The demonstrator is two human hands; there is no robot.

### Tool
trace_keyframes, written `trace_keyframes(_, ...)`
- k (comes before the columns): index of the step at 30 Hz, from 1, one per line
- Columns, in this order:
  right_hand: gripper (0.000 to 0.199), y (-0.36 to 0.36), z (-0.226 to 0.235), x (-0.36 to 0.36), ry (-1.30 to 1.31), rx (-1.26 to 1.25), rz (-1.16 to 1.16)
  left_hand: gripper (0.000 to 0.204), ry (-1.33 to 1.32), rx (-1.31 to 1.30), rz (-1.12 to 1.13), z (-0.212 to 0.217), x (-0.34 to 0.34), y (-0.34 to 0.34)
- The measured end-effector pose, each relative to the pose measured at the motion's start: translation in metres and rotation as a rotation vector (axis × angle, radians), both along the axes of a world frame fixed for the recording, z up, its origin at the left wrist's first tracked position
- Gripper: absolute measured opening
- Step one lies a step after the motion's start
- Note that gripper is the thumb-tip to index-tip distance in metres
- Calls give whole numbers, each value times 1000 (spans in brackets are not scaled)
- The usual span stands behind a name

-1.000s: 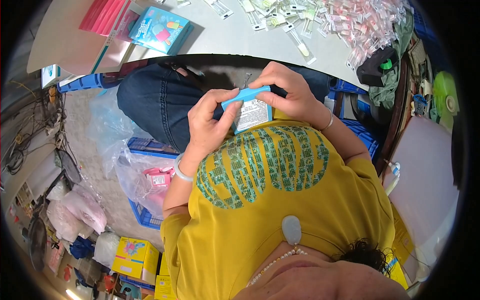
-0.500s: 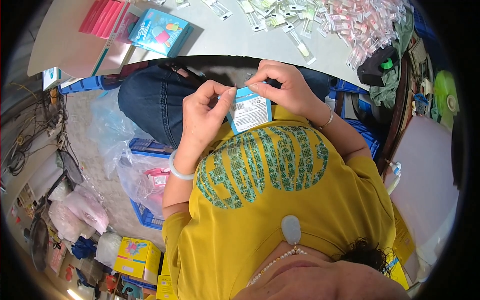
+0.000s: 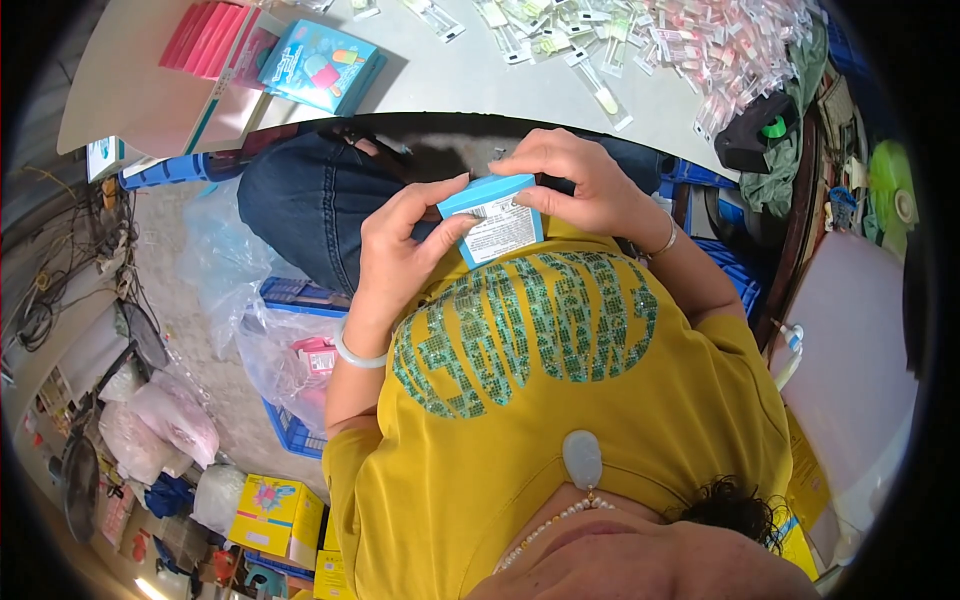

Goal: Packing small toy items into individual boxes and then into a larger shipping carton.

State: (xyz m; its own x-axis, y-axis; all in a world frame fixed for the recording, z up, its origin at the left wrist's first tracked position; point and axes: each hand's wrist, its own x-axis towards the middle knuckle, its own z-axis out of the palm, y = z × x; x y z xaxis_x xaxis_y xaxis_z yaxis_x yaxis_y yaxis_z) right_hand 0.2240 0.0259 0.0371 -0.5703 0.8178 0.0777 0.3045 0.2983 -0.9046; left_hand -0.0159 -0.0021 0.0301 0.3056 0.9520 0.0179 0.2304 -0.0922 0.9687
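Observation:
Between my two hands, just in front of my chest, is a small blue box [image 3: 503, 234] with a white printed label on the side facing me. A plain blue top edge shows along its far end. My left hand [image 3: 400, 240] pinches the box's left side, thumb on the label and fingers over the far edge. At the upper right corner, my right hand [image 3: 578, 188] grips it with the thumb on the near face and the fingertips behind. Similar blue boxes [image 3: 318, 66] with popsicle pictures lie stacked on the white table [image 3: 430, 85] ahead.
Pink packs [image 3: 207, 40] stand in an open white carton [image 3: 120, 95] at the far left. Heaped small clear sachets [image 3: 690, 50] cover the table's right part, beside a black tape dispenser [image 3: 757, 132]. Blue crates [image 3: 295, 430], plastic bags [image 3: 160, 425] and a yellow box [image 3: 277, 518] are on the left.
The box's far end, where a flap edge showed between both hands' fingertips, now shows a smooth blue top. My thumbs have moved down onto the label side, and my hands have spread slightly.

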Motion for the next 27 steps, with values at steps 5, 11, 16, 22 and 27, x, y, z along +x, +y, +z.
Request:
trace_keyframes(5, 36, -1, -1, 2, -30, -54, 36, 34, 38, -4, 37, -6, 1, -8)
trace_keyframes(11, 30, -5, -6, -1, -5, -19, 35, 31, -76, 24, 67, -21, 0, -17)
trace_keyframes(16, 32, -11, -4, -3, 28, -164, 48, 31, -120, -34, 0, -25, -3, -25)
trace_keyframes(22, 39, 3, 13, -4, 62, -238, 19, 35, -254, -225, 166, 4, 1, -9)
trace_keyframes(27, 34, 28, 9, 6, 218, -135, -209, 29, 108, 559, 420, 18, -21, 43)
